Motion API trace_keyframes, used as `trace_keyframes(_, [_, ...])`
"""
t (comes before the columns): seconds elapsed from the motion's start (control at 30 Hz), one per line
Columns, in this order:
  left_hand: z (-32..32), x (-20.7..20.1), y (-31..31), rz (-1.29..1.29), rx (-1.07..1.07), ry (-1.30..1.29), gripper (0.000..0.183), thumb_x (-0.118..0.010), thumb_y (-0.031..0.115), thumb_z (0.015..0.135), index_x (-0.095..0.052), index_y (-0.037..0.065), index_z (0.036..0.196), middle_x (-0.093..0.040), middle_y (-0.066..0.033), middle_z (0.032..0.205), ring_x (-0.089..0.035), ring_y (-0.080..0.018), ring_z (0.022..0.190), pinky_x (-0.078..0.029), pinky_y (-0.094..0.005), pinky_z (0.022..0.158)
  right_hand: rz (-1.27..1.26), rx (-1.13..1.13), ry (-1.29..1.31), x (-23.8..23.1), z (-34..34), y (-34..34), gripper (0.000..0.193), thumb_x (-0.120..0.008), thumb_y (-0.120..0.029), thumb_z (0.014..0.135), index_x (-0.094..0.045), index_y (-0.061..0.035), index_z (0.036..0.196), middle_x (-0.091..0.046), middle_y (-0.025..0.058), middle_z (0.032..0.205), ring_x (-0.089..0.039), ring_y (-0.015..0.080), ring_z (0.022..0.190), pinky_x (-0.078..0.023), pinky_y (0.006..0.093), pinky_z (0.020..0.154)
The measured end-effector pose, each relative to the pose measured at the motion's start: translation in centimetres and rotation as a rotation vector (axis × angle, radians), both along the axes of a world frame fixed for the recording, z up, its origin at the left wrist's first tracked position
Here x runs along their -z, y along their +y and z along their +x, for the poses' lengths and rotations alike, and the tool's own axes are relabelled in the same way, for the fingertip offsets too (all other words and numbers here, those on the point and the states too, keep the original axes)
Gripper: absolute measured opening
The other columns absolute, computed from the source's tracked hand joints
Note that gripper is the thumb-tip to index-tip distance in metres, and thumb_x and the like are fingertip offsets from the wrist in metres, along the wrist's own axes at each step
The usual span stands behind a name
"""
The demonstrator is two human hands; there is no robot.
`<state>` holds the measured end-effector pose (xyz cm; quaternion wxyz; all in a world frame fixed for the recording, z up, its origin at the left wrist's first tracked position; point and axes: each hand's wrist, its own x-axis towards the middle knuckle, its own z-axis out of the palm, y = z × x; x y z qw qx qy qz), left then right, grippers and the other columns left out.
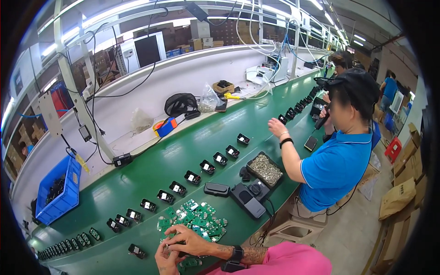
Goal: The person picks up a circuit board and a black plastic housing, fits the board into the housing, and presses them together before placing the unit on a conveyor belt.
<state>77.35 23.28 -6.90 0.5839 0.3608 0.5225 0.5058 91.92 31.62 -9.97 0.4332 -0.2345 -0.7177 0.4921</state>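
Note:
My right hand (196, 241), with a black band on its wrist, meets my left hand (167, 261) at the near edge of a green bench. The fingers of both are closed together in a pinch. Whatever small thing sits between the fingertips is mostly hidden. Just beyond my hands lies a heap of green circuit boards (201, 219), some of them partly under my right hand. A black open housing (136, 250) rests alone to the left of my hands. Farther off, a row of similar black housings (165, 196) runs diagonally along the bench.
A metal tray of small metal parts (265, 169) stands beyond a black device (250, 198) and a black case (217, 189). At left is a blue crate (58, 190). A co-worker in a blue shirt (337, 156) works at right, one hand reaching over the bench (137, 172).

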Motion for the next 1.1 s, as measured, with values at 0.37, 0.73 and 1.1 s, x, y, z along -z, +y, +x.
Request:
trace_keyframes(0.37, [-0.7,-1.6,-1.3,0.275,-0.424,0.086,0.047,-0.064,-0.005,0.09,-0.052,-0.004,0.136,-0.06,-0.0149,0.127,-0.062,-0.0199,0.109,-0.057,-0.0308,0.089,0.262,0.316,-0.096,-2.9,-2.8,-3.0,0.013,-0.069,-0.016,0.087,-0.069,-0.0047,0.093,-0.057,0.0164,0.12,-0.051,0.0323,0.113,-0.039,0.0449,0.099])
trace_keyframes(0.73, [-6.9,-1.6,-6.5,0.322,-0.577,0.229,0.051,-0.063,-0.009,0.087,-0.057,0.002,0.136,-0.062,-0.0153,0.127,-0.068,-0.0172,0.1,-0.057,-0.0283,0.085,0.268,-0.088,-0.374,-7.1,-8.6,-4.8,0.007,-0.069,-0.001,0.085,-0.064,0.0005,0.089,-0.061,0.011,0.08,-0.061,0.0253,0.069,-0.047,0.0346,0.059])
trace_keyframes(1.1, [-10.6,-1.3,-9.2,0.266,-0.535,0.098,0.055,-0.061,-0.011,0.086,-0.055,0.002,0.139,-0.063,-0.0127,0.125,-0.067,-0.0147,0.1,-0.057,-0.0285,0.087,0.27,-0.277,-0.609,-8.3,-12.3,-5.6,0.007,-0.068,-0.005,0.084,-0.063,0.0007,0.086,-0.063,0.0128,0.076,-0.062,0.0299,0.067,-0.047,0.0373,0.059])
